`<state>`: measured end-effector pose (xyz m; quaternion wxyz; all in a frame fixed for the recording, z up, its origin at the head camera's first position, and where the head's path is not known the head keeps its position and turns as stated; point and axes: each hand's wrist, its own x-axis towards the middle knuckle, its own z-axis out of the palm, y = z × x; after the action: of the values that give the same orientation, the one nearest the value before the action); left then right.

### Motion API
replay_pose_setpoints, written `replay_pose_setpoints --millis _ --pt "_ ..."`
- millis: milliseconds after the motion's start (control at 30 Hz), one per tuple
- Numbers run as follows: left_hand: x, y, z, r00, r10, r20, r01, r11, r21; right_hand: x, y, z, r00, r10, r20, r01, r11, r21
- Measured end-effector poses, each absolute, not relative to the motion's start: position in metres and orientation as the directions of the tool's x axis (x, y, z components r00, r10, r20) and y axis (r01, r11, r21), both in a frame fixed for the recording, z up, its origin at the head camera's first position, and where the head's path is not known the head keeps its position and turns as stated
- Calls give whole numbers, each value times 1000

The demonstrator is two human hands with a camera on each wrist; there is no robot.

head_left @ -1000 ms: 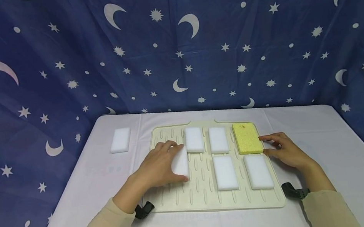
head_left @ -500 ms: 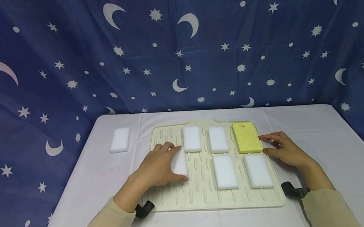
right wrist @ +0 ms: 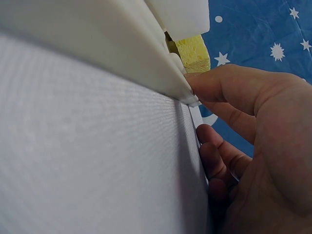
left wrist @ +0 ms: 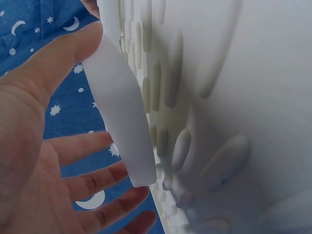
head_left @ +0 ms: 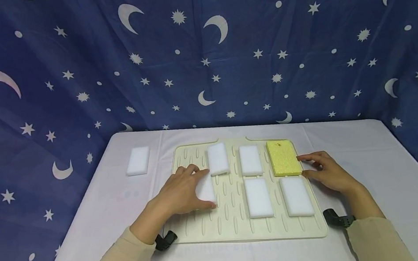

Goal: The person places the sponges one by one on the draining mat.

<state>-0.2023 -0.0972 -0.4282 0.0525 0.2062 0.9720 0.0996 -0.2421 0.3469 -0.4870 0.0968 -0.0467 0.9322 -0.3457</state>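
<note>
My left hand [head_left: 180,190] holds a white sponge [head_left: 206,189] on the left part of a cream ribbed mat [head_left: 223,231], thumb at its near end and fingers toward its far end. The left wrist view shows this sponge [left wrist: 117,107] edge-on between thumb and fingers. Just beyond it sits another white sponge [head_left: 218,158], close to the left fingertips and slightly askew. At the mat's right edge, my right hand [head_left: 329,173] touches the side of a yellow sponge [head_left: 283,158] with loosely bent fingers. In the right wrist view the thumb rests by the mat's rim [right wrist: 187,95].
On the mat also lie a white sponge [head_left: 250,160] at the back, one white sponge [head_left: 258,198] in front of it, and a white sponge [head_left: 296,196] at front right. Off the mat, a white sponge [head_left: 138,161] lies at the table's [head_left: 377,160] back left.
The white sponge beyond my left hand has slid a little left and away, and turned slightly. Both hands stay almost where they were.
</note>
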Motion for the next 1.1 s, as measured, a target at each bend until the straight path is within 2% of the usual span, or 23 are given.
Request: replay_pose_setpoints --millis 833,1100 --pt "-210 -87 -425 -885 421 -197 392 904 170 -241 347 -488 -977 -163 -138 -35 762 -647" --pt "-210 -85 -422 -890 413 -193 388 908 155 -243 347 -489 -977 -155 -145 -25 764 -645"
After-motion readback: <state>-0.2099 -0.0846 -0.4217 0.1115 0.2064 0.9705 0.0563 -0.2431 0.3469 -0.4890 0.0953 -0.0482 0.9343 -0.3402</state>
